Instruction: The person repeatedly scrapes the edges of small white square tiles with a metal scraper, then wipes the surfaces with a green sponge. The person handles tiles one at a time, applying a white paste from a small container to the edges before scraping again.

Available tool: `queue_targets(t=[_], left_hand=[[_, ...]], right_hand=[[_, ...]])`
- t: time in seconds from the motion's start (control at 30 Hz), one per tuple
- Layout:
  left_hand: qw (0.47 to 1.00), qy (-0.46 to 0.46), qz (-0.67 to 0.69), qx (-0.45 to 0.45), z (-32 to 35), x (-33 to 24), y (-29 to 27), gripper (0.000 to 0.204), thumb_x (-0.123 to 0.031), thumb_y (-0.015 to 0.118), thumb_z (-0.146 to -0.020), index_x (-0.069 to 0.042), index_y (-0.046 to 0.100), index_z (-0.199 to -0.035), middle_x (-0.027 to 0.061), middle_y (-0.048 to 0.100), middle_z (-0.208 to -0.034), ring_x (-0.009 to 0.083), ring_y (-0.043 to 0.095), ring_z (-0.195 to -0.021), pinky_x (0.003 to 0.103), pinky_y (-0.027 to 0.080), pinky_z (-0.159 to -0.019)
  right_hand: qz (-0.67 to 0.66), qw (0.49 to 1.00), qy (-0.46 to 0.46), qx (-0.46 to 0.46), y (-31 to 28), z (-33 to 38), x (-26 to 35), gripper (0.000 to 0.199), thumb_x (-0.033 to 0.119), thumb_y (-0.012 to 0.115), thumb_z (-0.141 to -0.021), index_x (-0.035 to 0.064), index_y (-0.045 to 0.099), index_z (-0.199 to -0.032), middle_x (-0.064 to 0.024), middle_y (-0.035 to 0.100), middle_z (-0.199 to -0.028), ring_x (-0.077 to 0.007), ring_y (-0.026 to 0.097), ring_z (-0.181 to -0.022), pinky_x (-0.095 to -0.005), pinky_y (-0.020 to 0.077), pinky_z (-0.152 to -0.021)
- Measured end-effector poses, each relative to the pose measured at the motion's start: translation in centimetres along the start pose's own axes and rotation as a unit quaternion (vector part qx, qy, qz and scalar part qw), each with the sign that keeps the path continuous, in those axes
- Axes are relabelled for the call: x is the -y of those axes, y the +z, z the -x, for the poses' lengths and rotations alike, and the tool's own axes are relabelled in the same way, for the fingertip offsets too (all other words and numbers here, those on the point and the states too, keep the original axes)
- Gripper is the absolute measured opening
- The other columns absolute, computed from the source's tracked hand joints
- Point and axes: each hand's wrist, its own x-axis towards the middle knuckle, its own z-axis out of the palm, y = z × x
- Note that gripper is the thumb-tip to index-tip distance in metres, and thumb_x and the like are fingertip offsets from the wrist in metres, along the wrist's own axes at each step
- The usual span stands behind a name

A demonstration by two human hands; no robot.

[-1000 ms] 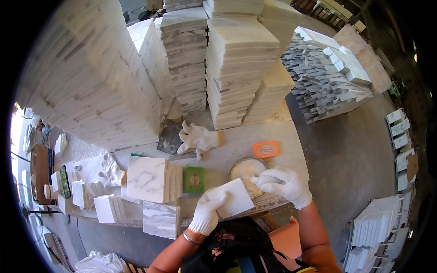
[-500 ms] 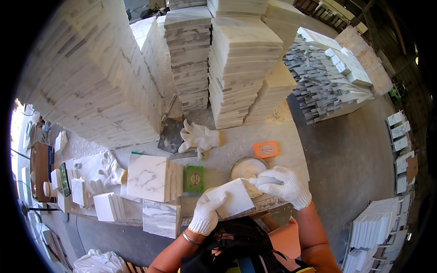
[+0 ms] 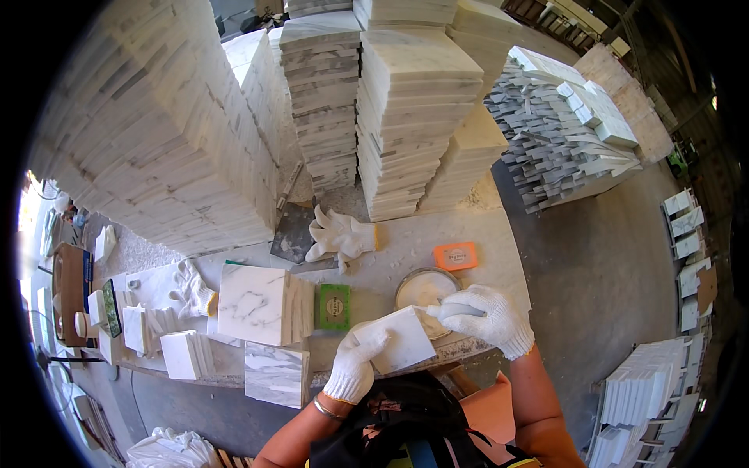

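My left hand (image 3: 356,363), in a white knit glove, grips a white marble tile (image 3: 406,343) at its left side, thumb on top. The tile is held near the table's front edge. My right hand (image 3: 493,320), gloved the same way, is closed around a small pale squeeze bottle (image 3: 450,310) with a thin nozzle. The nozzle's tip is at the tile's upper right corner; whether it touches I cannot tell. Just beyond my right hand, partly behind it, lies a round dish (image 3: 417,287) with whitish contents.
An orange box (image 3: 456,256) and a green box (image 3: 334,306) lie nearby. Marble tiles (image 3: 253,304) are stacked left, with loose gloves (image 3: 341,237) behind. Tall slab stacks (image 3: 421,101) rise at the back. More tiles (image 3: 640,382) stand at right beyond the table (image 3: 499,234).
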Motion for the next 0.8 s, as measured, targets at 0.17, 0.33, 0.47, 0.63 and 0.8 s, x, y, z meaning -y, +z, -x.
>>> queue_targets(t=[0.17, 0.33, 0.47, 0.63, 0.8], left_hand=[[1.000, 0.000, 0.000, 0.001, -0.1, 0.0, -0.1, 0.036, -0.004, 0.077, -0.092, 0.002, 0.065, -0.125, 0.0081, 0.074, -0.117, 0.0172, 0.068, -0.106, 0.032, 0.052, -0.099], [1.000, 0.008, -0.007, -0.005, -0.2, -0.1, -0.2, 0.036, -0.005, 0.077, -0.092, 0.001, 0.064, -0.126, 0.0081, 0.073, -0.117, 0.0175, 0.068, -0.106, 0.032, 0.052, -0.098], [0.999, 0.011, -0.024, -0.021, 0.2, -0.9, 0.4, 0.035, -0.007, 0.077, -0.092, 0.001, 0.065, -0.125, 0.0077, 0.073, -0.116, 0.0182, 0.068, -0.105, 0.033, 0.052, -0.097], [0.999, 0.012, -0.033, -0.024, 0.0, -0.5, 0.0, 0.035, -0.010, 0.077, -0.093, 0.000, 0.065, -0.123, 0.0075, 0.072, -0.115, 0.0194, 0.068, -0.104, 0.034, 0.053, -0.095], [0.999, 0.010, -0.023, -0.023, -0.1, -0.4, 0.0, 0.036, -0.011, 0.078, -0.092, 0.000, 0.064, -0.124, 0.0073, 0.072, -0.114, 0.0196, 0.068, -0.103, 0.034, 0.053, -0.094]], right_hand=[[-0.093, 0.991, 0.098, 0.011, -0.1, -0.1, 0.1, 0.026, 0.019, 0.084, -0.086, 0.0038, 0.078, -0.106, -0.0076, 0.076, -0.099, -0.0187, 0.070, -0.092, -0.0331, 0.0540, -0.084], [-0.219, 0.960, 0.174, 0.005, 0.0, -0.6, -2.5, 0.031, 0.016, 0.083, -0.086, 0.0041, 0.075, -0.114, -0.0043, 0.074, -0.109, -0.0117, 0.066, -0.102, -0.0304, 0.0530, -0.089], [-0.352, 0.911, 0.216, -0.001, 1.5, -3.2, -4.8, 0.034, 0.019, 0.083, -0.086, 0.0048, 0.075, -0.115, -0.0043, 0.072, -0.114, -0.0130, 0.065, -0.104, -0.0311, 0.0528, -0.090], [-0.103, 0.989, 0.102, -0.030, 4.5, -9.2, -7.1, 0.035, 0.026, 0.083, -0.084, 0.0069, 0.074, -0.112, -0.0106, 0.074, -0.105, -0.0233, 0.068, -0.097, -0.0356, 0.0534, -0.087], [-0.021, 0.998, 0.059, -0.028, 7.7, -12.9, -9.9, 0.027, 0.025, 0.081, -0.083, 0.0119, 0.075, -0.106, -0.0140, 0.074, -0.100, -0.0306, 0.069, -0.092, -0.0399, 0.0535, -0.081]])
